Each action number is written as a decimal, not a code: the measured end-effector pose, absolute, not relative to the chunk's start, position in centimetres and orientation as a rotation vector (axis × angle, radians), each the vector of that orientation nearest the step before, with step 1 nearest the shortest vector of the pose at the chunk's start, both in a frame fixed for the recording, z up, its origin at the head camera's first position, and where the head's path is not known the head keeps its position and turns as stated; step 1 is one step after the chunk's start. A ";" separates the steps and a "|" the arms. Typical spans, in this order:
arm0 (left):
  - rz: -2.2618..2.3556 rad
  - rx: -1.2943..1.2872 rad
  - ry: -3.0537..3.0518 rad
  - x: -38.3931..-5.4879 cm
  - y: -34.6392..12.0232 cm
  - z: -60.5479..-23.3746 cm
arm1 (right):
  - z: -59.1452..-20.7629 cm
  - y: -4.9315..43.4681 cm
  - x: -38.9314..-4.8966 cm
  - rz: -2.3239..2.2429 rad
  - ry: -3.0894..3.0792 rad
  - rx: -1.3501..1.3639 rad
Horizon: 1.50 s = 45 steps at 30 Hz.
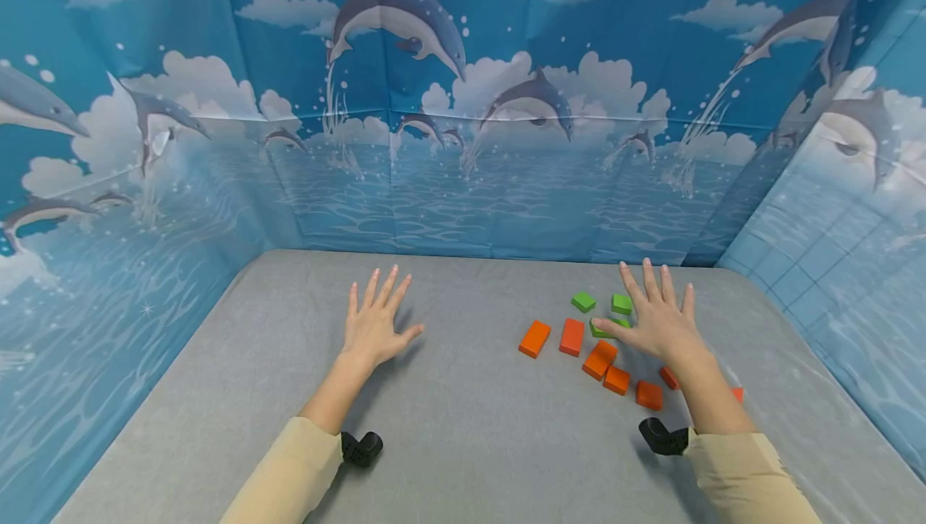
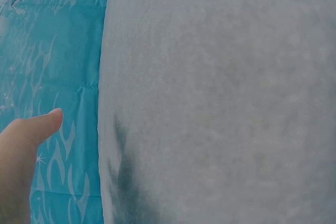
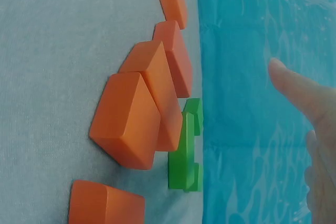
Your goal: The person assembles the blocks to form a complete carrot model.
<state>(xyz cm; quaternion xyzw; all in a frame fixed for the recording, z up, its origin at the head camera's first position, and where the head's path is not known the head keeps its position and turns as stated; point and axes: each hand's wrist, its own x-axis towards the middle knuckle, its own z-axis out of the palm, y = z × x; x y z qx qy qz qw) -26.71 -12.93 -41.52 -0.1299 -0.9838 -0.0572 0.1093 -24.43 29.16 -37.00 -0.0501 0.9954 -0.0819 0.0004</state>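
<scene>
My left hand (image 1: 374,329) is held over the left half of the grey table with its fingers spread and nothing in it. In the left wrist view only its thumb (image 2: 44,124) and edge show. My right hand (image 1: 660,323) hovers above the blocks on the right, fingers spread, holding nothing. Under and around it lie green blocks (image 1: 583,302), one partly covered by the thumb. Several orange blocks (image 1: 534,339) are spread left of and below that hand. The right wrist view shows an orange block (image 3: 126,119) leaning close against another, with a green block (image 3: 181,156) behind.
The grey cloth-covered table (image 1: 463,427) reaches to a blue dolphin-print curtain (image 1: 463,202) at the back and both sides. A black wrist mount (image 1: 362,449) sits at the left sleeve, another black mount (image 1: 661,436) at the right. A red-orange block (image 1: 737,394) peeks out beside the right forearm.
</scene>
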 end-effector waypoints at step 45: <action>-0.820 -1.143 -2.799 -29.4 -2.7 -43.6 | -43.0 27.3 -25.3 -0.895 3.071 -0.605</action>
